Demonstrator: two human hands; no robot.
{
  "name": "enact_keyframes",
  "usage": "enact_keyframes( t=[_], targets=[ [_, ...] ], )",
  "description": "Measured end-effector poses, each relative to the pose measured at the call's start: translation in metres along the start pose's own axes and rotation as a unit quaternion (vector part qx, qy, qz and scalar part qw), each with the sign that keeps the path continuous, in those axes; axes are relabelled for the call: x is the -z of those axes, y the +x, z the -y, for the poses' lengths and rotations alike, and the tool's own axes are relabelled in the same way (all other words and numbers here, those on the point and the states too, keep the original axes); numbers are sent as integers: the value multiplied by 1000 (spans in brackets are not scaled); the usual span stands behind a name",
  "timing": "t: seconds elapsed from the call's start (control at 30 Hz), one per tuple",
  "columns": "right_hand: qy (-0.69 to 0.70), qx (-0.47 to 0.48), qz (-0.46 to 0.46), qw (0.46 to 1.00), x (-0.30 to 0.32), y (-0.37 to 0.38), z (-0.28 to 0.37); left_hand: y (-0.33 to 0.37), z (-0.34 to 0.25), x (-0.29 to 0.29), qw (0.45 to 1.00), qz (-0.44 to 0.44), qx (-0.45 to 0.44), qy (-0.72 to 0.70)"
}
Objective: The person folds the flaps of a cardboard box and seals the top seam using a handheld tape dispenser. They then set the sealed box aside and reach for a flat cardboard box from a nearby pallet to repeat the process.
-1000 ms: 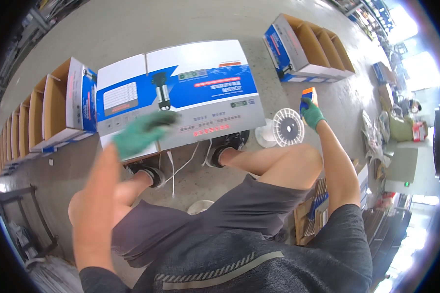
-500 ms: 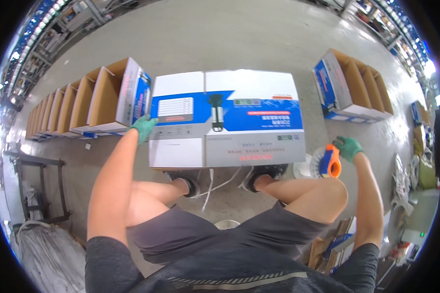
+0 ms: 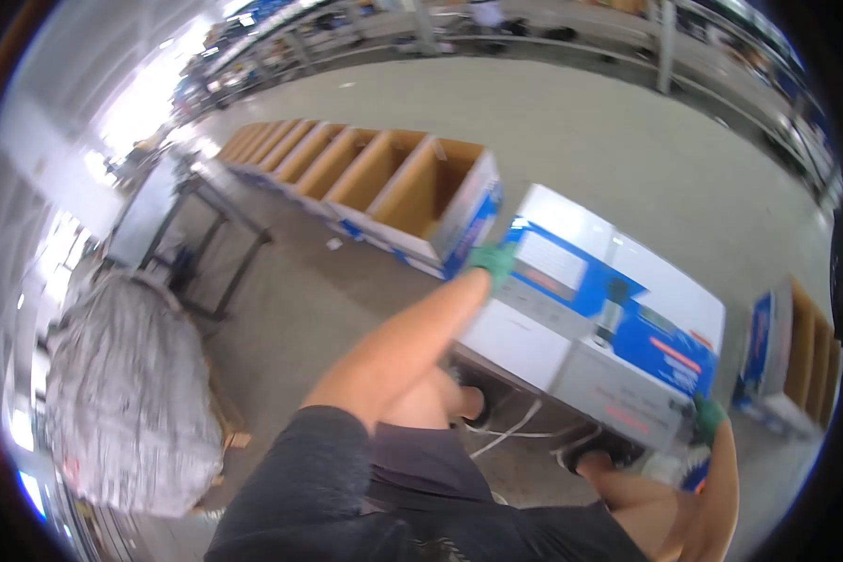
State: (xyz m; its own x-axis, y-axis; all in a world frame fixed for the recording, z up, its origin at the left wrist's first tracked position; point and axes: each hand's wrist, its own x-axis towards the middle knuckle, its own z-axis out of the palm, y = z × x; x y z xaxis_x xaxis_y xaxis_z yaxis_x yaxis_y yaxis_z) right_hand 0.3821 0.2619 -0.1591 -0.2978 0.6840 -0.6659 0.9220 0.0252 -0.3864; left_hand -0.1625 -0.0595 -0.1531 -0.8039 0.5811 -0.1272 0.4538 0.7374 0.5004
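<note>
A white, blue and grey cardboard box lies flat in front of my knees, its top flaps closed. My left hand, in a green glove, grips the box's left edge. At the right near corner is my right hand, also gloved in green, holding the box's side; its fingers are blurred and partly hidden. Beside that corner, partly behind my right forearm, a tape dispenser shows its orange part.
A row of open cardboard boxes stretches off to the left. More open boxes stand at the right. A metal-framed stand and a big grey wrapped bundle are at the left. White straps lie between my feet.
The view has swung left, so the box now appears farther right and turned. My right hand has left the tape dispenser and come to the box's right side. My left hand stays on its left edge.
</note>
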Motion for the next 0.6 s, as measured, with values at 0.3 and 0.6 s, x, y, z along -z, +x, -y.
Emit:
enact_keyframes(
  t=[0.3, 0.6],
  targets=[
    [329, 97, -91, 935, 73, -41, -13, -48, -81, 92, 901, -213, 24, -378],
    [134, 241, -106, 955, 116, -113, 23, -86, -107, 152, 754, -301, -129, -570]
  ],
)
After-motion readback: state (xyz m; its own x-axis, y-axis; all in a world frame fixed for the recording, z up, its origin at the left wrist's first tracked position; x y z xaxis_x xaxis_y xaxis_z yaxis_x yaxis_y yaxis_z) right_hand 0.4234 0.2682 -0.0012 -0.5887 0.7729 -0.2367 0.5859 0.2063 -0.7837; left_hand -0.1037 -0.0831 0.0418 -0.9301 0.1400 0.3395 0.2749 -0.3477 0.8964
